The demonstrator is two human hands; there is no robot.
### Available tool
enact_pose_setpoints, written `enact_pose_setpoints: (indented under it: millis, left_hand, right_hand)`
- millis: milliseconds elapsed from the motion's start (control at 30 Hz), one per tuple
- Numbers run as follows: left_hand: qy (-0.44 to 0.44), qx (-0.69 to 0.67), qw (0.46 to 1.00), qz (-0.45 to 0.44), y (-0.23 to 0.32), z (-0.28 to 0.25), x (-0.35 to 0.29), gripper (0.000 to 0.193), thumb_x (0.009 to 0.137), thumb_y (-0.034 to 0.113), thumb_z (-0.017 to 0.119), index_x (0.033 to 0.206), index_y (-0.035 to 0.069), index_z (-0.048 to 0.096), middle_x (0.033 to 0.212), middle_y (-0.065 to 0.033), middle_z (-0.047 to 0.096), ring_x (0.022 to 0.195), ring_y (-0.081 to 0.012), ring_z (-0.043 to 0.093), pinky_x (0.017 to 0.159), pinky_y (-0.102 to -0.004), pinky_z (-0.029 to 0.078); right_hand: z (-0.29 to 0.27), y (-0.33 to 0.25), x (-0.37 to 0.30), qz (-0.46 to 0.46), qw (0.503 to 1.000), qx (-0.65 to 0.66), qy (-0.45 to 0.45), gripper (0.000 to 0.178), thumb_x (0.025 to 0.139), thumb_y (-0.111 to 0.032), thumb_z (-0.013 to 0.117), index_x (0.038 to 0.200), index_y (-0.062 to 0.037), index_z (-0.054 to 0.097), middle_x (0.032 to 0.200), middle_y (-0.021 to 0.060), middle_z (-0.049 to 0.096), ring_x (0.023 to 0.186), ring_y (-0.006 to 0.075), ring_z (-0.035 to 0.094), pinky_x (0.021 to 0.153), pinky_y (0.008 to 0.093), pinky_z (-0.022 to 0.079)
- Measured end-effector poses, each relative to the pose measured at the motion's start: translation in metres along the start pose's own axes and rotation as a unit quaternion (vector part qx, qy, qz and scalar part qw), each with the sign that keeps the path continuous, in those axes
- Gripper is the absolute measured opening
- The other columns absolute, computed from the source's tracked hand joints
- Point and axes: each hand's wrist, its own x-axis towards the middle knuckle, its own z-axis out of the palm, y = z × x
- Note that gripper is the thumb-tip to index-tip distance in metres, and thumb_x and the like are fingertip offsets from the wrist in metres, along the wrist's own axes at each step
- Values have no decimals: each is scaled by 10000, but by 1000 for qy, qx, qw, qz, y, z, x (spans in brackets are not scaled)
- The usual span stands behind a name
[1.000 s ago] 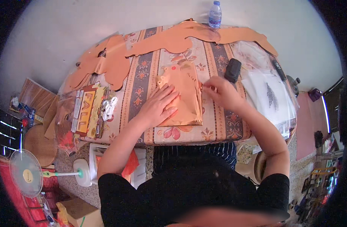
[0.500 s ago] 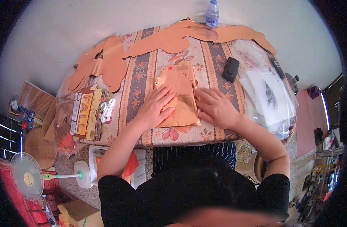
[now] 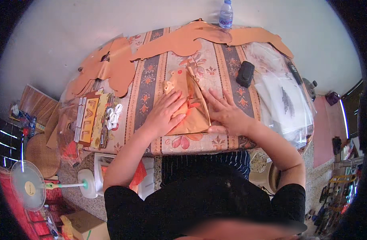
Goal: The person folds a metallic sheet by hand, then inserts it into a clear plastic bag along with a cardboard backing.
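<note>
Striped floral tablecloth (image 3: 212,56) covers the table; a long orange cut-out sheet (image 3: 171,44) lies along the back. Folded gold foil (image 3: 194,125) sits near the front edge, right side raised — left hand (image 3: 167,112) open, flat upon it; right hand (image 3: 227,114) open, fingers spread, at its right edge — contact unclear. Black case (image 3: 245,74) lies beyond the right hand.

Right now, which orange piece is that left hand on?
The folded piece with the red dot; the bigger pieces lie untouched along the back and left of the table.
</note>
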Motion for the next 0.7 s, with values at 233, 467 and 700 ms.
enact_pose_setpoints:
  millis: [233, 467, 700]
  left_hand:
    - [2, 8, 1000, -4, -1, 0, -2, 528, 916, 360, 537, 1336, 42, 492, 1455, -168, 384, 1392, -316, 289, 1152, -442, 214]
    - [2, 1, 1000, -10, 0, 1, -2, 519, 915, 346, 544, 1337, 49, 495, 1451, -170, 389, 1387, -316, 298, 1149, -440, 221]
    - [11, 1, 1000, -5, 2, 0, -1, 515, 912, 339, 558, 1324, 34, 506, 1436, -175, 408, 1381, -315, 309, 1146, -431, 233]
  right_hand:
    - [0, 1, -1, -5, 999, 13, 47, 592, 932, -529, 430, 1304, -79, 534, 1528, 224, 196, 1427, 395, 163, 1133, 587, 95]
    - [-3, 2, -6, 16, 995, 57, 78, 499, 931, -425, 490, 1240, -40, 563, 1356, 181, 445, 1348, 346, 341, 1118, 577, 164]
    - [-2, -3, 1, -49, 997, 19, 57, 538, 917, -439, 505, 1214, 6, 561, 1364, 191, 432, 1346, 344, 342, 1128, 563, 163]
